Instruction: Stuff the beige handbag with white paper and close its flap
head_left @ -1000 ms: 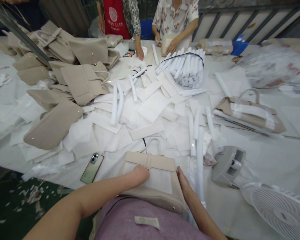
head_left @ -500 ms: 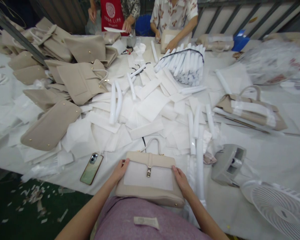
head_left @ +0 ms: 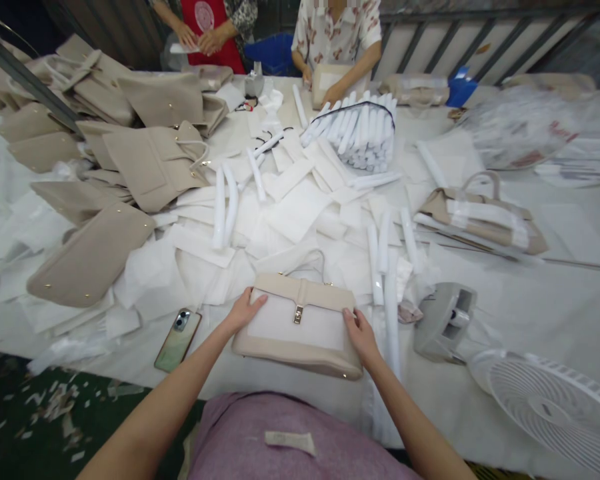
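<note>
A beige handbag (head_left: 300, 363) lies tilted in front of my body, its flap fastened by a gold clasp (head_left: 299, 314). White sheet material (head_left: 275, 327) covers its front panel below the flap. The handle (head_left: 307, 257) points away from me over the papers. My left hand (head_left: 246, 309) grips the upper left corner, thumb on the front and fingers behind. On the opposite side my right hand (head_left: 361, 332) holds the right edge in the same way. The fingers behind the bag are partly hidden.
A phone (head_left: 178, 339) lies left of the bag. A tape dispenser (head_left: 445, 323) and a white fan (head_left: 545, 403) stand at right. Loose white sheets (head_left: 300, 207) cover the middle, beige bags (head_left: 145, 163) pile up at left. Two co-workers (head_left: 335, 40) stand across the table.
The handbag has moved forward, away from my body, with both hands on it. My left thumb now lies further over its front. The co-worker in the red apron has brought both hands together.
</note>
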The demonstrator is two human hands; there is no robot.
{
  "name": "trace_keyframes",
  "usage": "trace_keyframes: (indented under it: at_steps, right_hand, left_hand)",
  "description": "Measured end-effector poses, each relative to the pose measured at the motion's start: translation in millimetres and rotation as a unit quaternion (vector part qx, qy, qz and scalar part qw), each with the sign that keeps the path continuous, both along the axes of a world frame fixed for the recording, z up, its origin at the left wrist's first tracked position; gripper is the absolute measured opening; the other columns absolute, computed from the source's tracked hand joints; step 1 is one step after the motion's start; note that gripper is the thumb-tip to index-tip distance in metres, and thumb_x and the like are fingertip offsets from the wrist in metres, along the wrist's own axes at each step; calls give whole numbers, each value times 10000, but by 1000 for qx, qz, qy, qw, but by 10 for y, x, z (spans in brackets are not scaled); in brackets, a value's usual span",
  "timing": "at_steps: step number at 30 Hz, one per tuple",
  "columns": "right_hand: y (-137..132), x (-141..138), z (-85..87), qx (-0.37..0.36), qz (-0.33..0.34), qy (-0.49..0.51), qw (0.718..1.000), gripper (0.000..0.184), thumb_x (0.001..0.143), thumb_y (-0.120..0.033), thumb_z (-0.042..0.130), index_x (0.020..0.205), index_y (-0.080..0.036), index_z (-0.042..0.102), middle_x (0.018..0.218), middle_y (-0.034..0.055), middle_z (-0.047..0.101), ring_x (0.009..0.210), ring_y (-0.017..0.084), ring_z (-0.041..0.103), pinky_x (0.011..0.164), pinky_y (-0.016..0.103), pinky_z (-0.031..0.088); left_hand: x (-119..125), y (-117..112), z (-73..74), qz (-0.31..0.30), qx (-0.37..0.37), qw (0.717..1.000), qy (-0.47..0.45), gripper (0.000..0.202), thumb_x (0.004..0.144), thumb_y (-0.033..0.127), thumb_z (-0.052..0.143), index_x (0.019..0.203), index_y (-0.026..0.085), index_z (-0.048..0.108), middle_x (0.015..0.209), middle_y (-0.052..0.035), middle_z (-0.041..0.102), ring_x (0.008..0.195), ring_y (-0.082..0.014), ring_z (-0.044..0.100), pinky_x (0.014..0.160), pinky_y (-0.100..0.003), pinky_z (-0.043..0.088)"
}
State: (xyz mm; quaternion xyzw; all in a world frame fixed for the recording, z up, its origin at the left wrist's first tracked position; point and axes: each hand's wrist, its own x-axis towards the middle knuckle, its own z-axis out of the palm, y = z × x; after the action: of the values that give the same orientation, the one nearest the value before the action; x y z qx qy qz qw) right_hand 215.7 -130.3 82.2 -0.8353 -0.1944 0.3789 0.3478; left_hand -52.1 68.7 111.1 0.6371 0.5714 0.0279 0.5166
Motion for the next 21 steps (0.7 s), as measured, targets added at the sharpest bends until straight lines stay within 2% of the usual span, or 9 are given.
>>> trace_keyframes:
  at_steps: [4, 6, 9, 10, 12, 14, 16, 18, 21]
  right_hand:
    - [-17, 31, -86, -3, 27, -29, 999, 626, 792, -595, 427, 1149, -105, 583, 1123, 170, 624, 1072, 297, 556, 967, 437, 390]
    - [-126, 12, -50, 2, 35, -42, 999, 610, 825, -572, 379, 1188, -115, 559, 1197, 164, 585, 1136, 283, 515, 1003, 434, 362]
    - [-322, -55, 101, 33, 77, -89, 993, 560, 859, -549, 367, 1213, -151, 537, 1233, 141, 558, 1146, 266, 503, 996, 437, 378]
    - [-374, -88, 170, 56, 112, -111, 986, 529, 861, -541, 393, 1206, -169, 541, 1226, 131, 560, 1137, 262, 507, 990, 436, 387]
    - [-433, -170, 315, 106, 208, -147, 961, 464, 853, -514, 472, 1183, -199, 557, 1200, 114, 570, 1121, 255, 510, 983, 429, 399]
    - [-428, -265, 444, 136, 307, -162, 928, 406, 842, -459, 547, 1165, -215, 568, 1167, 104, 577, 1096, 248, 514, 966, 412, 409]
    - [-374, -354, 530, 126, 384, -177, 898, 381, 821, -373, 611, 1167, -221, 559, 1118, 91, 588, 1036, 238, 526, 922, 385, 425]
    - [-300, -424, 563, 84, 437, -204, 872, 422, 782, -277, 664, 1182, -233, 540, 1075, 73, 598, 967, 231, 531, 864, 359, 429]
    - [-218, -500, 542, 10, 477, -253, 842, 468, 728, -205, 707, 1161, -243, 533, 1039, 52, 608, 899, 232, 533, 777, 335, 406]
  left_hand:
    - [39, 5, -128, 26, 23, 999, 9, 536, 836, 499, 514, 1214, 124, 453, 1081, -157, 623, 934, -242, 617, 831, -360, 464]
    - [-39, -69, -71, 40, 46, 998, 4, 524, 868, 492, 461, 1250, 137, 410, 1122, -154, 593, 937, -218, 615, 818, -341, 471]
    - [-234, -250, 144, 37, 109, 993, -8, 475, 870, 493, 452, 1210, 162, 436, 1184, -139, 537, 1055, -225, 553, 889, -363, 446]
    - [-297, -321, 228, 0, 148, 989, -15, 453, 857, 493, 481, 1179, 174, 465, 1186, -128, 528, 1096, -235, 521, 928, -382, 422]
    - [-383, -463, 378, -129, 228, 965, -28, 413, 830, 485, 548, 1126, 199, 514, 1167, -109, 529, 1125, -251, 480, 970, -409, 381]
    - [-394, -590, 477, -279, 276, 919, -23, 393, 826, 476, 576, 1112, 210, 533, 1130, -101, 546, 1079, -254, 490, 945, -415, 382]
    - [-330, -693, 515, -386, 286, 877, -1, 379, 831, 456, 584, 1117, 212, 529, 1104, -92, 559, 1027, -247, 502, 903, -403, 392]
    - [-218, -774, 505, -456, 290, 841, 26, 375, 835, 414, 594, 1139, 214, 507, 1107, -86, 561, 1013, -242, 500, 882, -395, 392]
    - [-36, -877, 443, -491, 294, 817, 77, 414, 814, 353, 635, 1165, 205, 472, 1106, -86, 560, 1017, -242, 495, 870, -383, 388]
